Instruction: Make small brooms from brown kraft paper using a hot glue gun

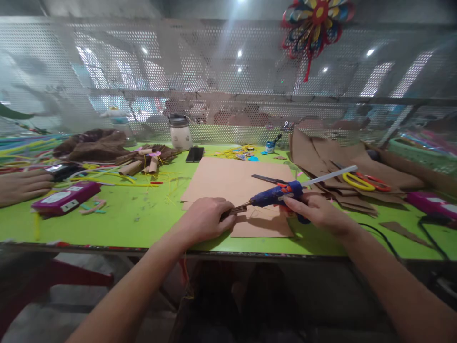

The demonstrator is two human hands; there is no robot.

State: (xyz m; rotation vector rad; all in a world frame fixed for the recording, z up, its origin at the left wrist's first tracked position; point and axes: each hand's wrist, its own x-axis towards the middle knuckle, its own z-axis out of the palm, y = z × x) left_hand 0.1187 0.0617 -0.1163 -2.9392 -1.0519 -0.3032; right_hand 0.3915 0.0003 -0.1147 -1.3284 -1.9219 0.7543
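Observation:
My right hand (319, 212) is closed around a blue glue gun (276, 194), with a long whitish glue stick (330, 175) coming out of its back end. Its nozzle points left, at a small brown strip (238, 209) pinched in the fingers of my left hand (209, 216). Whether nozzle and strip touch, I cannot tell. Under both hands lie sheets of brown paper (228, 178) on the green table. A dark, narrow blade-like tool (266, 179) rests on the paper behind the glue gun.
Yellow-handled scissors (358, 181) and red-handled ones (378, 184) lie on brown paper scraps (328, 147) at right. Left are a purple power strip (67, 197) and another person's hand (24, 186). Further back stand a phone (194, 155), a jar (180, 132) and paper rolls (153, 164).

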